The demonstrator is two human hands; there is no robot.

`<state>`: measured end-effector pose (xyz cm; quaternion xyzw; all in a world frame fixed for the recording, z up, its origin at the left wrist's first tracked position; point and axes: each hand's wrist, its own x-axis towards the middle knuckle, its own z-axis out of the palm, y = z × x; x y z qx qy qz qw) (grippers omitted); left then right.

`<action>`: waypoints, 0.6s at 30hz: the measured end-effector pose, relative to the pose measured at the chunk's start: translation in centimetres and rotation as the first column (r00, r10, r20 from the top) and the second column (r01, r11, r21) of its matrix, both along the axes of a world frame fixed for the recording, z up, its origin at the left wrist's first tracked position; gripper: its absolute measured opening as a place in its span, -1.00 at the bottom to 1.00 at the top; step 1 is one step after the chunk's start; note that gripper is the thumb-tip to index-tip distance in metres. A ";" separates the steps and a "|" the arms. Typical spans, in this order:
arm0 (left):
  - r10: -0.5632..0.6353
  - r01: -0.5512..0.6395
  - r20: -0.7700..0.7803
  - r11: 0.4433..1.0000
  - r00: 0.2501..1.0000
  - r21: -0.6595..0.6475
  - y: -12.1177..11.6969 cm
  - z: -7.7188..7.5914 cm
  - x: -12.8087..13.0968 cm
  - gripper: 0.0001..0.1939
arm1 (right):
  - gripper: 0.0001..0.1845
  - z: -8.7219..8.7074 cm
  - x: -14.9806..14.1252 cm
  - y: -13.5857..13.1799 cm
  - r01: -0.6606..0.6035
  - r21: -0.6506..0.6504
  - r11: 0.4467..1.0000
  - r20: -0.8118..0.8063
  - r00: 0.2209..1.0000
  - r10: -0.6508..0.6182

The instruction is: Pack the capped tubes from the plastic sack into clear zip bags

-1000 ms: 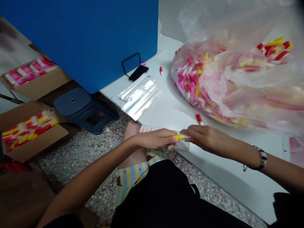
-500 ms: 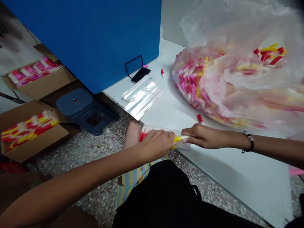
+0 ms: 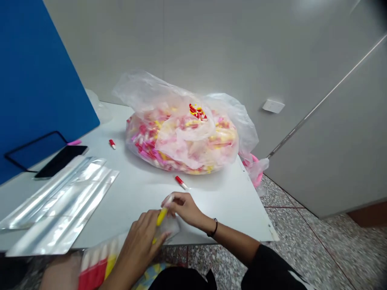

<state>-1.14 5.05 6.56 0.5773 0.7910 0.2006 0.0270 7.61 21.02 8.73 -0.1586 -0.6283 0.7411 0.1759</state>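
Note:
My left hand [image 3: 142, 235] is closed around a clear plastic sleeve of markers, low in front of the table's near edge. Inside that sleeve, red and yellow markers with white ends [image 3: 96, 262] lie side by side. A yellow marker [image 3: 162, 216] slants up from beside my left fingertips. Its white end is between the fingers of my right hand [image 3: 185, 208], which are partly blurred. Clear plastic also shows below my right hand. Just beyond it, a red-and-white marker [image 3: 181, 183] lies on the white table [image 3: 145, 197].
A big translucent bag [image 3: 181, 149] full of red, pink and yellow pieces sits against the wall. Flat clear sleeves [image 3: 66, 201], a phone [image 3: 62, 161] and another red-and-white marker [image 3: 112, 144] lie to the left. A blue panel [image 3: 39, 88] stands far left.
My view has swung right, so the floor boxes and stool are gone and the wall shows. Both hands stay together at the yellow marker, which now tilts more upright.

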 end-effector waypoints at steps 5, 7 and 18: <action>-0.031 0.016 -0.143 0.994 0.989 -0.109 -0.8 -3.4 -1.0 -0.03 | -0.46 -2.8 2.5 2.5 0.311 -0.003 0.950 0.161 0.938 -0.307; -0.006 -0.012 -0.095 0.982 0.995 -0.190 -1.1 -3.0 -1.2 -0.08 | -0.42 -3.6 3.2 3.2 0.326 0.044 0.944 0.164 0.930 -0.329; 0.061 -0.013 0.150 0.952 0.987 -0.306 0.4 -2.0 -2.5 0.10 | -0.52 -5.3 -0.7 4.3 0.123 0.268 0.955 0.078 0.986 -0.149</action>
